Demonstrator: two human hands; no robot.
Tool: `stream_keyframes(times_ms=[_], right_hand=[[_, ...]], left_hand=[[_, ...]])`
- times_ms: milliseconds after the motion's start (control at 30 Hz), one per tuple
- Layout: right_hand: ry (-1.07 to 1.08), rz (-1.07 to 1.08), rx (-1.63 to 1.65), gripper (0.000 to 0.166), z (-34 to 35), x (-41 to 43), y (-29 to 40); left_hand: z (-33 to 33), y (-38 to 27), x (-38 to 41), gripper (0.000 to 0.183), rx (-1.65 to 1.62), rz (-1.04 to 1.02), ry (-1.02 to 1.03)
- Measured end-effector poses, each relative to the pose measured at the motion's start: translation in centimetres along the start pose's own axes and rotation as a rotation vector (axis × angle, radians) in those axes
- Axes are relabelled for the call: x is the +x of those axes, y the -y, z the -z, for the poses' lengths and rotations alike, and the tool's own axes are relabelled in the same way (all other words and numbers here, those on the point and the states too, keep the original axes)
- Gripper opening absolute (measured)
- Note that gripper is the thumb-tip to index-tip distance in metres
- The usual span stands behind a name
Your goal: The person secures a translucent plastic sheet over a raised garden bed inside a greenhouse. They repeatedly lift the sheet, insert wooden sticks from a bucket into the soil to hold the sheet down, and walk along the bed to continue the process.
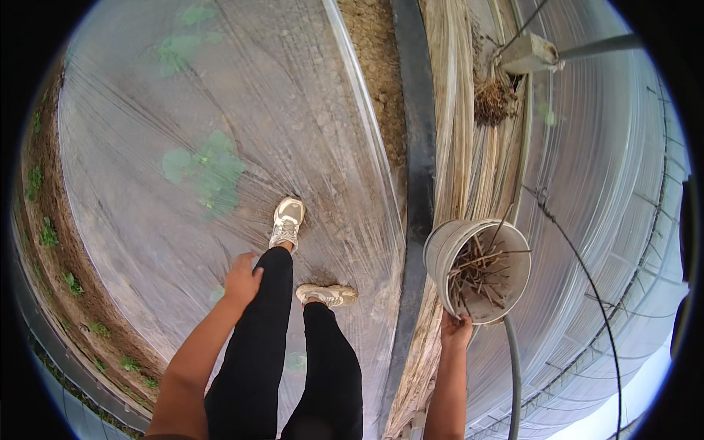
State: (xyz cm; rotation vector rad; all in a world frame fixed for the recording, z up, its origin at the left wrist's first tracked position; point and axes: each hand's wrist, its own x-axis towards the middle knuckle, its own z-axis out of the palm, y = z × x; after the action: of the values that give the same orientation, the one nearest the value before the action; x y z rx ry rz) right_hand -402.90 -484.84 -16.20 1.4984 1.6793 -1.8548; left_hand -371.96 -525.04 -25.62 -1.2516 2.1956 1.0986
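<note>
My right hand [456, 330] grips the near rim of a whitish plastic bucket [439, 256]. The bucket is tilted, so its mouth faces me and to the right. Inside lies a bundle of thin dry brown stalks or twigs [477, 272], and a few reach past the rim. My left hand [243, 280] hangs beside my left leg [264, 319], holding nothing, its thumb apart from the fingers. Both shoes, the forward one [287, 217] and the other one [333, 295], stand on clear plastic film [330, 181] covering the ground.
Green leafy plants [206, 168] show beneath the film. A black strip [415, 137] and folded plastic sheeting [451, 110] run along the right, by a greenhouse film wall [594, 126]. A pale block [528, 53], dried roots [493, 102], a grey hose or pipe [514, 379] and a dark cord [594, 286] are there too.
</note>
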Motion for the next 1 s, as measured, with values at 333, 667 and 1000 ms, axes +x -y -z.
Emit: stream_keyframes(times_ms=[333,667,1000], right_hand=[[0.451,0.058,-0.755,0.032,-25.8,-21.6,-5.3],[1.281,1.407,-1.431,0.055,-52.8,-32.9,-9.8],[1.292,1.108,-1.448,0.058,-82.2,-33.8,-18.7]], left_hand=[[14.9,-17.6,5.9,0.084,-0.826,0.173,0.106],[31.0,-9.6,14.7,0.063,-0.884,0.355,-0.407],[47.3,-16.8,34.4,0.064,-0.708,0.396,-0.299]])
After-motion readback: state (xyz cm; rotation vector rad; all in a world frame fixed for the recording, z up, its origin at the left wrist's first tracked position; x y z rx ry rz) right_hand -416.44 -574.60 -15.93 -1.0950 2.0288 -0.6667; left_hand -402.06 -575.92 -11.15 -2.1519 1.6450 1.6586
